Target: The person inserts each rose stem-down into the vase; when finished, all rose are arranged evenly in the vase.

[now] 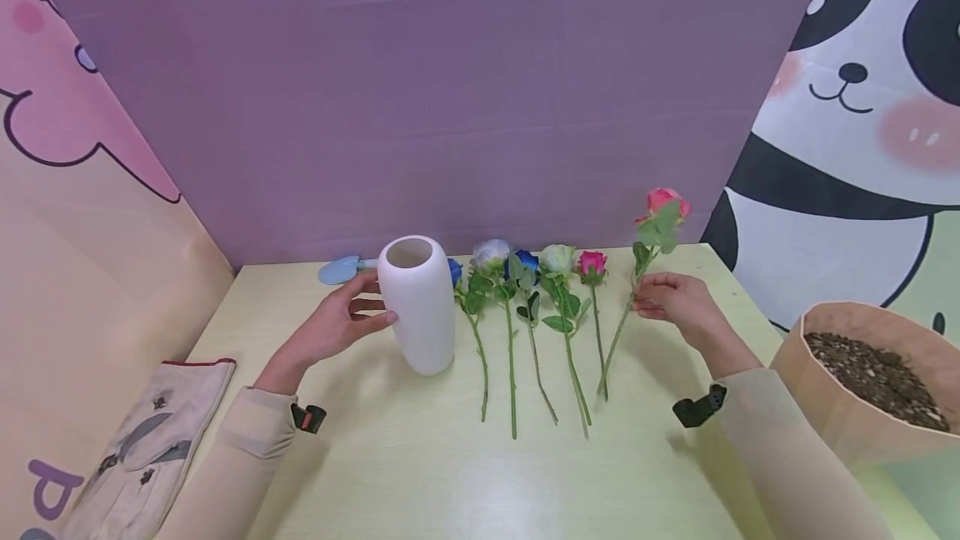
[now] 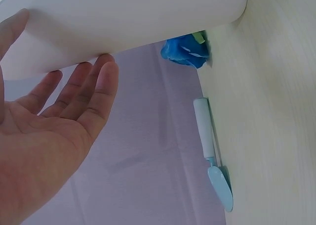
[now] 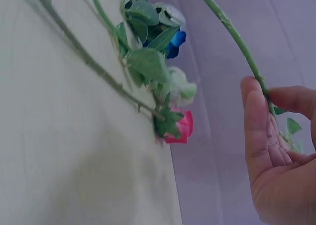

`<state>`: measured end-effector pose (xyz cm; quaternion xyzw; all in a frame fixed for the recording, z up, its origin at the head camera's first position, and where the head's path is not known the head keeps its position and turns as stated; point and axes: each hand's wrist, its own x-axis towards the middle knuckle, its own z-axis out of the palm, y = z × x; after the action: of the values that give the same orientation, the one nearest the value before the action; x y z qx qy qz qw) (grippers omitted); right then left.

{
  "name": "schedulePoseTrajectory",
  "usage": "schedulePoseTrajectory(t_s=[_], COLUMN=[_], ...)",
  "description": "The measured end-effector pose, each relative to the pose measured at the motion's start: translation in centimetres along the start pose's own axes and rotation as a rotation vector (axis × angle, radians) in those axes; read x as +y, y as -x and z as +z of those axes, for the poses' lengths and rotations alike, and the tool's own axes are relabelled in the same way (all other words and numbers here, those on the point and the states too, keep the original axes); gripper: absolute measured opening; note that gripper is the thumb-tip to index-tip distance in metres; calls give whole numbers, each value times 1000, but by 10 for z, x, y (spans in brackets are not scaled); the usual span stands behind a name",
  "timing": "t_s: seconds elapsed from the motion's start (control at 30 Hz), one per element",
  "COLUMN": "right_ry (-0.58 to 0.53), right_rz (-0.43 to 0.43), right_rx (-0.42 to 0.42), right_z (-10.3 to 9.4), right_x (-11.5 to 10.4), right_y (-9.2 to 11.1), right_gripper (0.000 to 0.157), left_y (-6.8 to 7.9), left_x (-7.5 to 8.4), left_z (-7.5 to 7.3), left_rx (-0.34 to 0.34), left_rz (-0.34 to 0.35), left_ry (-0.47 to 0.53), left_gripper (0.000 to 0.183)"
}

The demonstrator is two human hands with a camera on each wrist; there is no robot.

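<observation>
My left hand [image 1: 341, 323] holds the side of a tall white vase [image 1: 420, 315], thumb on its near face and fingertips along its far left side. Upright on the table, the vase shows its round mouth. On the right, my right hand [image 1: 682, 307] pinches the green stem [image 3: 234, 34] of a coral-pink rose [image 1: 664, 205] between thumb and fingers. That rose leans with its bloom up and its stem end low, close over the table. Between the hands lie a magenta rose [image 1: 592, 265], a pale green one [image 1: 557, 259], a lavender-white one [image 1: 492, 254] and blue ones [image 1: 525, 263].
Behind the vase lies a light blue trowel [image 1: 341, 269], its handle [image 2: 203, 126] visible in the left wrist view. Folded patterned gloves [image 1: 161, 432] rest at the table's left edge. A peach-coloured pot [image 1: 817, 382] with soil stands at the right. A purple cloth [image 1: 465, 107] hangs behind.
</observation>
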<state>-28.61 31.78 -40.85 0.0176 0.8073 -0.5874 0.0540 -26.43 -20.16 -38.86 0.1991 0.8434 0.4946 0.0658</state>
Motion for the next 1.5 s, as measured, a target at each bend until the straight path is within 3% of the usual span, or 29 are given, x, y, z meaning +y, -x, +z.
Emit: schedulePoseTrajectory(t_s=[0.2, 0.47, 0.63, 1.2, 1.5], right_ry=[-103, -303, -360, -498, -631], right_rz=[-22, -57, -79, -67, -119], right_rx=[27, 39, 39, 100, 94], right_z=[7, 16, 22, 43, 54], right_x=[-11, -18, -23, -43, -57], right_y=[5, 7, 9, 9, 14], right_gripper=[44, 27, 20, 24, 20], left_y=[0, 1, 1, 2, 2], left_x=[0, 0, 0, 1, 1], left_z=[0, 1, 1, 2, 2], left_rx=[0, -1, 1, 7, 10], left_rz=[5, 0, 2, -9, -5], left_ry=[2, 1, -4, 5, -2], left_gripper=[73, 74, 74, 75, 74])
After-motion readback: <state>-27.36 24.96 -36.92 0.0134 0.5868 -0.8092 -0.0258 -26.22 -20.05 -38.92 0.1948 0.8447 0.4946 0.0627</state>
